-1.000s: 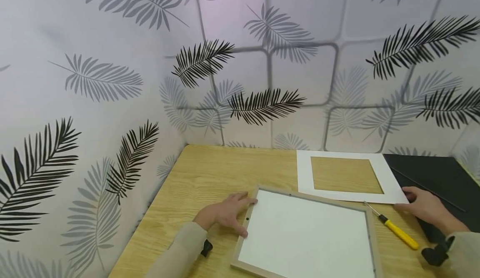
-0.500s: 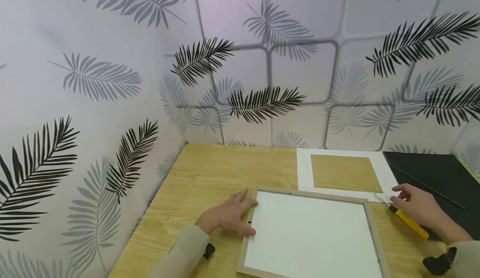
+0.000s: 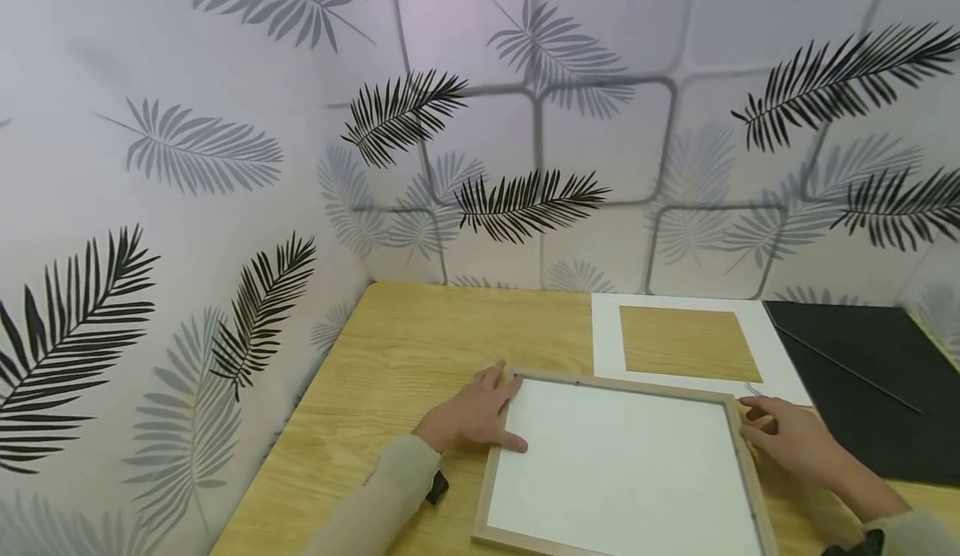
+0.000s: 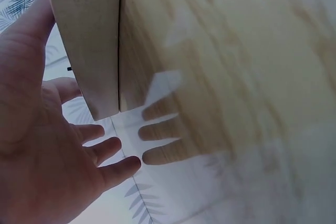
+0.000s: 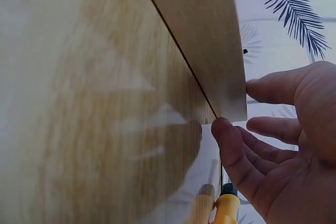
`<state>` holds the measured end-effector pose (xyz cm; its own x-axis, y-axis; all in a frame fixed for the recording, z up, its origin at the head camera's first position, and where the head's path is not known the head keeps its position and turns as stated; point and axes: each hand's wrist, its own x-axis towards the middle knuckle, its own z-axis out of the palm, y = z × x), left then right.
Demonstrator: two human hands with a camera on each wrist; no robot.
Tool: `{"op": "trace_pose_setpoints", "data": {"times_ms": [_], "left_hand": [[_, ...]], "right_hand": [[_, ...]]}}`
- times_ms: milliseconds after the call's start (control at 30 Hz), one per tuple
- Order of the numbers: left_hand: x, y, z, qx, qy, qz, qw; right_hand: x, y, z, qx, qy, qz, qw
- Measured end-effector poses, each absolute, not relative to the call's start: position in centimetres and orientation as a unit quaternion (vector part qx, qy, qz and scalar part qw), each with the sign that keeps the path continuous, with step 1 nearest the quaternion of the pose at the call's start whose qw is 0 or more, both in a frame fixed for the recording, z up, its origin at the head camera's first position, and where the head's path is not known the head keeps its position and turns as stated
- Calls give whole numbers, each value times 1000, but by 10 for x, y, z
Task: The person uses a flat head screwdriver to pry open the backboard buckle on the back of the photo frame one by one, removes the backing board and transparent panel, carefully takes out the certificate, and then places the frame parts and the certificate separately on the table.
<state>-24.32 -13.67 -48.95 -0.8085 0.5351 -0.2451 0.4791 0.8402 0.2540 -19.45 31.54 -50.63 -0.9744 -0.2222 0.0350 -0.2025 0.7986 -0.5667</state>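
A light wood picture frame (image 3: pixel 738 456) lies on the table, with a white panel (image 3: pixel 622 464) inside it. My left hand (image 3: pixel 480 413) is at its far left corner, the thumb across the left bar and the other fingers spread along the outside. In the left wrist view those fingers look fairly straight beside the bar's end. At the far right corner, my right hand (image 3: pixel 791 439) touches the right bar with thumb and fingertips, fingers loosely bent. A yellow-handled tool (image 5: pixel 227 209) lies beside the right hand; in the head view that hand hides its handle and only the thin metal tip (image 3: pixel 753 389) shows.
Behind the frame lies a white picture mat (image 3: pixel 607 348) with a rectangular opening. To its right is a black board (image 3: pixel 892 423) with a thin strip across it. The wood-grain table (image 3: pixel 442 323) meets leaf-patterned walls (image 3: pixel 525 272) at the back and left.
My right hand has left the white mat and moved left to the frame's right bar, passing over the yellow-handled tool. The frame has shifted slightly right; my left hand has stayed at its left side.
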Motion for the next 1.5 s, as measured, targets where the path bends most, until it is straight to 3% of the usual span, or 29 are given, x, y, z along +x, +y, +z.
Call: {"op": "trace_pose_setpoints", "data": {"times_ms": [200, 533, 767, 833, 1000, 1167, 1500], "left_hand": [[-245, -133, -492, 258, 945, 110, 167], [-244, -127, -492, 275, 945, 111, 140], [-240, -126, -485, 351, 921, 142, 91], [-238, -125, -484, 353, 908, 201, 105], [-231, -125, -482, 278, 855, 407, 162], [-228, -124, -476, 166, 806, 541, 172], [-240, -138, -460, 72, 842, 525, 100]], "right_hand": [[-194, 314, -505, -102, 946, -305, 49], [-194, 309, -501, -74, 941, -321, 73], [-197, 309, -503, -68, 936, -335, 87], [-197, 309, -504, -66, 933, -342, 89], [-196, 309, -505, -60, 926, -359, 97], [-193, 309, -506, -64, 925, -362, 97], [-186, 307, -506, -72, 915, -386, 94]]}}
